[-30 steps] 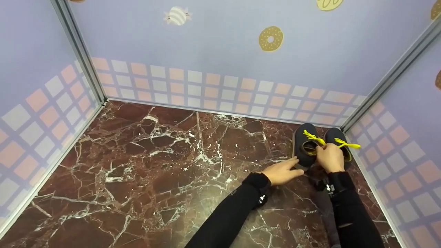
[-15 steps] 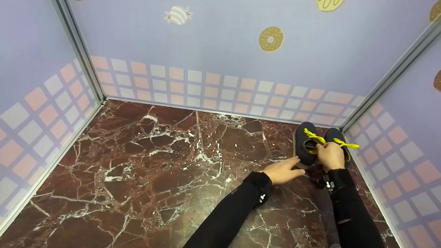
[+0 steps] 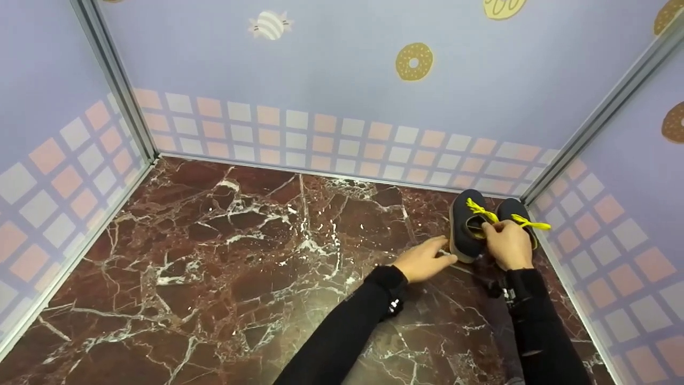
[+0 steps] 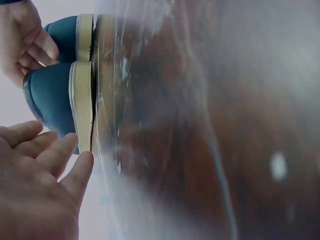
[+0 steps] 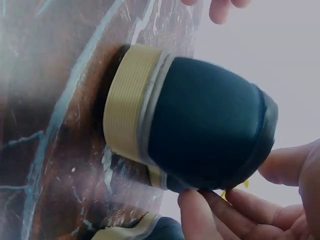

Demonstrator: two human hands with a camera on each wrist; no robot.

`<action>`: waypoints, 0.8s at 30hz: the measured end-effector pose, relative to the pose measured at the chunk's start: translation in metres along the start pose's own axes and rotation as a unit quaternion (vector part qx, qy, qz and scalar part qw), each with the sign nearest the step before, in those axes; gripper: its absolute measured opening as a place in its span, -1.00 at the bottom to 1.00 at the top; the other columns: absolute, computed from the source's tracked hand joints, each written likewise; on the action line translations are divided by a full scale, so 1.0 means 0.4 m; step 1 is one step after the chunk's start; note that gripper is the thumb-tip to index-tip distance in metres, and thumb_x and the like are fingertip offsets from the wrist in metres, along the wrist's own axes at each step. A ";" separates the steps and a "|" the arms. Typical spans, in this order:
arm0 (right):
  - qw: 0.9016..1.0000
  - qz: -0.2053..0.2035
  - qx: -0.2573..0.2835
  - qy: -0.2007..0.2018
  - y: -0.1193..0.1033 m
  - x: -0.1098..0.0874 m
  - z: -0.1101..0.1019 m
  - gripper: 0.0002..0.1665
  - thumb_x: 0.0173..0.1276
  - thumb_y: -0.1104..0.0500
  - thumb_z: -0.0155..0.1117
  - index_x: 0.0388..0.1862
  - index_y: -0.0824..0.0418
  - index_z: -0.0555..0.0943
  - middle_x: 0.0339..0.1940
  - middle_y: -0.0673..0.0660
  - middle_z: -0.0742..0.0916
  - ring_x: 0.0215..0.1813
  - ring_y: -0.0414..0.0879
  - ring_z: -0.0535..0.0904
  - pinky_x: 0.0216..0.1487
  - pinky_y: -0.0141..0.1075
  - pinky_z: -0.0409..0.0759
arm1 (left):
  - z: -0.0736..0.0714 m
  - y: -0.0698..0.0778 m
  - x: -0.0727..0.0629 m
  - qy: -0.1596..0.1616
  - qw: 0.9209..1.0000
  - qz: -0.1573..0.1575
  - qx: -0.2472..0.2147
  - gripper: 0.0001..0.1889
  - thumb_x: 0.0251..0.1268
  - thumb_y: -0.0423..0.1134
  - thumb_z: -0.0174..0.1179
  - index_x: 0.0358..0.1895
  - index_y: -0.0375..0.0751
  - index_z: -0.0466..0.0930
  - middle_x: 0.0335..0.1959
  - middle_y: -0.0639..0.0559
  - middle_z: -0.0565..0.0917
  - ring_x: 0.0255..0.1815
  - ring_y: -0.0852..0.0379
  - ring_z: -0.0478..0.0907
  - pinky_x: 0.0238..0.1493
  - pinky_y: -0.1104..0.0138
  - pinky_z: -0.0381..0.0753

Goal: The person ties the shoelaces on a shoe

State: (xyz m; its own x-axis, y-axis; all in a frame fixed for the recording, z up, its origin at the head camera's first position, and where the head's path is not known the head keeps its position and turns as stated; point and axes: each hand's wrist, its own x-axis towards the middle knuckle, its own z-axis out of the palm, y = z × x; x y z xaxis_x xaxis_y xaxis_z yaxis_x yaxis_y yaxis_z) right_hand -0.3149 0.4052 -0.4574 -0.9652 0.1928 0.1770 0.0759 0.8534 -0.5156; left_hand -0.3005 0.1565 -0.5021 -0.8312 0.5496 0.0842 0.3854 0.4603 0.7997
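A pair of dark shoes with yellow laces and pale ribbed soles stands side by side on the floor, toes to the back wall. My right hand pinches the collar of the left shoe, thumb at its opening and fingers along its right side. That same hand partly covers the right shoe. Close to the left shoe's outer side is my left hand, its fingers spread and loosely bent, gripping nothing. In the right wrist view the heel of the left shoe fills the middle, upright on its sole.
The shoes stand in the corner between the patterned back wall and the right wall. Underfoot is a glossy brown marbled floor with white veins. A metal post rises at that corner.
My left hand has drawn back slightly to the left, off the left shoe's heel. The right hand keeps its hold on the collar. The head view has shifted a little.
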 end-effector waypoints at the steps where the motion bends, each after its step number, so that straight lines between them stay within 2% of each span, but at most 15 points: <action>1: 1.000 -0.001 0.000 0.006 -0.005 -0.003 0.002 -0.39 0.76 -0.09 0.19 0.19 0.49 0.72 0.04 0.48 0.80 0.02 0.43 0.72 0.12 0.27 0.67 | -0.007 -0.003 -0.002 0.005 1.000 -0.007 -0.006 -0.26 0.75 0.25 0.03 0.73 -0.12 0.34 0.74 -0.01 0.37 0.71 0.08 0.32 0.70 0.23 0.28; 4: 1.000 -0.004 -0.002 0.013 -0.021 -0.010 0.012 -0.37 0.75 -0.10 0.21 0.27 0.50 0.67 0.15 0.53 0.77 0.12 0.48 0.70 0.21 0.33 0.63 | -0.037 -0.015 -0.019 0.016 0.999 -0.022 -0.025 -0.24 0.75 0.26 0.04 0.73 -0.16 0.33 0.74 -0.06 0.35 0.72 0.03 0.31 0.72 0.19 0.26; 7: 1.000 -0.014 -0.003 0.012 -0.039 -0.015 0.031 -0.33 0.74 -0.12 0.22 0.30 0.52 0.63 0.14 0.54 0.74 0.16 0.49 0.67 0.24 0.34 0.60 | -0.080 -0.040 -0.044 0.028 0.998 -0.028 -0.043 -0.23 0.75 0.27 0.05 0.74 -0.15 0.31 0.74 -0.11 0.34 0.72 -0.03 0.31 0.73 0.09 0.27; 11: 0.999 -0.041 0.007 0.011 -0.064 -0.027 0.055 -0.27 0.75 -0.12 0.24 0.38 0.57 0.57 0.21 0.57 0.66 0.27 0.51 0.59 0.34 0.37 0.54 | -0.147 -0.084 -0.094 0.045 0.995 -0.031 -0.081 -0.25 0.76 0.22 0.07 0.72 -0.19 0.30 0.72 -0.18 0.35 0.71 -0.14 0.33 0.72 -0.05 0.29; 14: 0.997 -0.069 0.013 0.024 -0.089 -0.034 0.069 -0.25 0.74 -0.09 0.26 0.44 0.58 0.53 0.32 0.60 0.59 0.39 0.53 0.50 0.44 0.39 0.46 | -0.192 -0.117 -0.135 0.062 0.992 -0.034 -0.102 -0.26 0.76 0.18 0.10 0.70 -0.25 0.31 0.71 -0.24 0.36 0.70 -0.20 0.33 0.71 -0.10 0.29; 15: 0.996 -0.078 0.015 0.032 -0.098 -0.036 0.074 -0.25 0.74 -0.08 0.27 0.46 0.58 0.51 0.36 0.61 0.56 0.43 0.54 0.47 0.48 0.40 0.43 | -0.205 -0.129 -0.147 0.068 0.992 -0.034 -0.102 -0.26 0.75 0.17 0.12 0.70 -0.26 0.32 0.70 -0.25 0.36 0.69 -0.21 0.33 0.71 -0.10 0.29; 20: 0.991 -0.118 0.021 0.065 -0.144 -0.048 0.095 -0.32 0.70 -0.03 0.35 0.40 0.56 0.54 0.34 0.59 0.58 0.44 0.52 0.45 0.50 0.35 0.41 | -0.265 -0.172 -0.192 0.087 0.993 -0.031 -0.077 -0.23 0.74 0.17 0.14 0.70 -0.30 0.29 0.71 -0.28 0.34 0.71 -0.24 0.30 0.73 -0.12 0.25; 24: 0.986 -0.152 0.022 0.061 -0.182 -0.054 0.119 -0.30 0.65 -0.01 0.43 0.40 0.56 0.55 0.40 0.58 0.58 0.49 0.52 0.44 0.58 0.32 0.35 | -0.311 -0.193 -0.219 0.103 0.993 -0.033 -0.039 -0.18 0.73 0.22 0.13 0.73 -0.29 0.25 0.75 -0.27 0.27 0.73 -0.23 0.26 0.74 -0.13 0.20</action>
State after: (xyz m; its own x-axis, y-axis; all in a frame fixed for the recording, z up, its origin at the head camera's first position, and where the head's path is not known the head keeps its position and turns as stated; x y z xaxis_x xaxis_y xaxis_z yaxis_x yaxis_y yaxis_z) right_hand -0.3117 0.3159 -0.4636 -0.9043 -0.0093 0.4267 -0.2252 0.8596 -0.4587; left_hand -0.3074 -0.0138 -0.4974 -0.9212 0.3616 0.1437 0.3017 0.4305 0.8507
